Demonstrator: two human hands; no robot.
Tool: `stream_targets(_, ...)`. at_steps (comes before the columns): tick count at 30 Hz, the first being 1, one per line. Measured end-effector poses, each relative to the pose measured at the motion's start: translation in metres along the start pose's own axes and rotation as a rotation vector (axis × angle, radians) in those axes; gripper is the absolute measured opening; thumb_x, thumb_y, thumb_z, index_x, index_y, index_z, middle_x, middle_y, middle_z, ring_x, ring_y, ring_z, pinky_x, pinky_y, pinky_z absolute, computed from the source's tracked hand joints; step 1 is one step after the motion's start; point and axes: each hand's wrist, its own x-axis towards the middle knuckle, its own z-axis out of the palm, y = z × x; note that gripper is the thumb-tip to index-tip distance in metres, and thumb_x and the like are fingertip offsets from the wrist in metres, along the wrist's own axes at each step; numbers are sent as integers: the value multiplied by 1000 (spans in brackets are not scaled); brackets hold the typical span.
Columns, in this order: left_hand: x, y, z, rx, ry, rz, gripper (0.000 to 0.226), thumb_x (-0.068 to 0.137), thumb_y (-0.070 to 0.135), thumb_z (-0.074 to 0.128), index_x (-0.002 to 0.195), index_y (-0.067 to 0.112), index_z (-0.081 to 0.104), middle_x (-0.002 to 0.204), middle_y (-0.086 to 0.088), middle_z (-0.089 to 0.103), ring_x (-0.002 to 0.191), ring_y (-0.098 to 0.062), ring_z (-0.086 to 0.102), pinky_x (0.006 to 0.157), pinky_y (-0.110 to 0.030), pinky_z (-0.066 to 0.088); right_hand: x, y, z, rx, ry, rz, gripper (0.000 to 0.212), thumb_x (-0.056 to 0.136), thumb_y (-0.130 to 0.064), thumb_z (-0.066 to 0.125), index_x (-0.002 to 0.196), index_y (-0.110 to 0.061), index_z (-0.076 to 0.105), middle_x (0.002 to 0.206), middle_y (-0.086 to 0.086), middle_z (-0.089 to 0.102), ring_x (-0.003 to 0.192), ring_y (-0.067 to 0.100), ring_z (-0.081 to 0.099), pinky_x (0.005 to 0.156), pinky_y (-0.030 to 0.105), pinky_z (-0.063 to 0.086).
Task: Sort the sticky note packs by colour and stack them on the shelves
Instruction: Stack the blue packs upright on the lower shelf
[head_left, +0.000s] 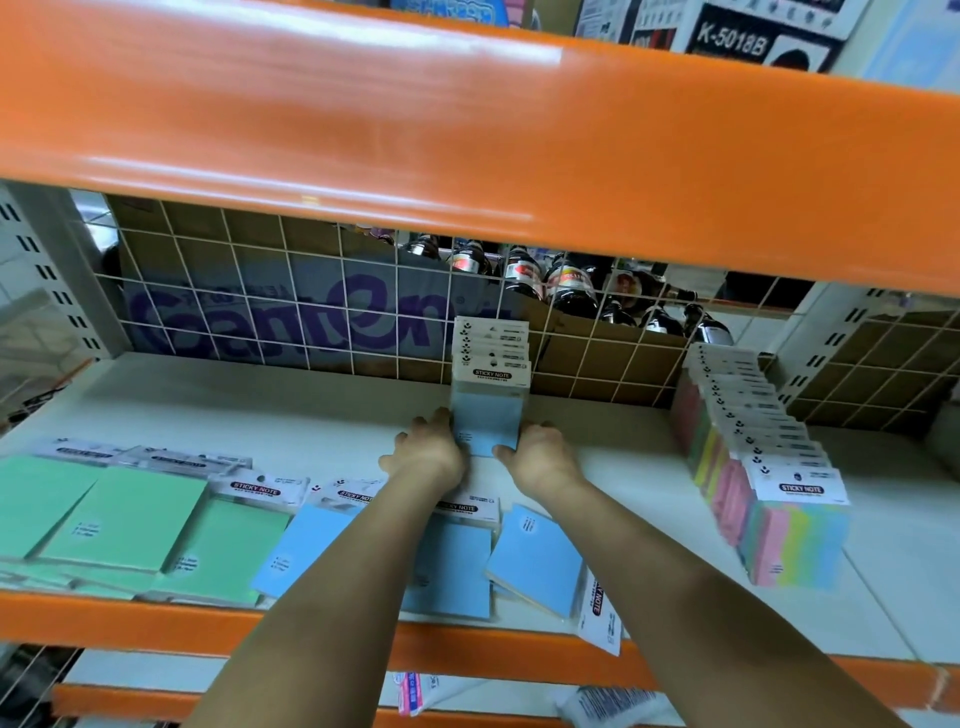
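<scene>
At mid-shelf (337, 415), against the wire grid back (260, 291): row of blue sticky note packs (488, 415) standing between both hands. Left hand (431, 452) curls onto its left side, right hand (540, 457) its right; grip seemingly light, motion blur. Loose blue packs (452, 566) lie under forearms, green packs (124, 519) left, multicolour row (753, 467) right.
</scene>
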Motion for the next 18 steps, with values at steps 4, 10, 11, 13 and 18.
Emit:
stream_targets(4, 0, 1, 0, -1, 1, 2, 39, 96, 34, 45, 133, 25, 37, 130, -8, 43, 123, -31, 40, 92, -43, 35, 0, 0, 0, 6, 2, 4, 39, 96, -38, 55, 122, -9, 58, 122, 13, 57, 108, 29, 59, 75, 29, 44)
stream_targets(10, 0, -2, -2, -12, -26, 12, 45, 94, 39, 49, 133, 19, 37, 132, -8, 43, 125, -31, 40, 94, -42, 36, 1, 0, -1, 54, -33, 24, 40, 95, -38, 57, 117, -6, 60, 117, 14, 62, 102, 30, 62, 72, 29, 46)
stream_targets(11, 0, -3, -3, -23, -31, 14, 47, 94, 40, 51, 133, 18, 37, 133, -8, 44, 124, -31, 41, 95, -42, 37, 0, 1, -2, 66, -40, 24, 40, 94, -37, 58, 117, -5, 60, 117, 14, 62, 102, 30, 63, 72, 29, 46)
stream_targets(13, -2, -5, -4, -48, -40, 26, 49, 92, 39, 53, 132, 15, 37, 132, -9, 45, 124, -32, 43, 97, -42, 39, -3, 2, -4, 88, -47, 24, 37, 94, -33, 59, 116, -3, 59, 116, 15, 63, 101, 31, 63, 70, 29, 44)
stream_targets(18, -13, -7, -9, -89, -74, 75, 43, 90, 29, 53, 124, 7, 38, 126, -15, 52, 116, -35, 50, 93, -41, 45, -11, 5, -15, 102, -65, 3, 21, 92, -18, 60, 108, -6, 54, 106, 11, 58, 87, 25, 55, 67, 28, 41)
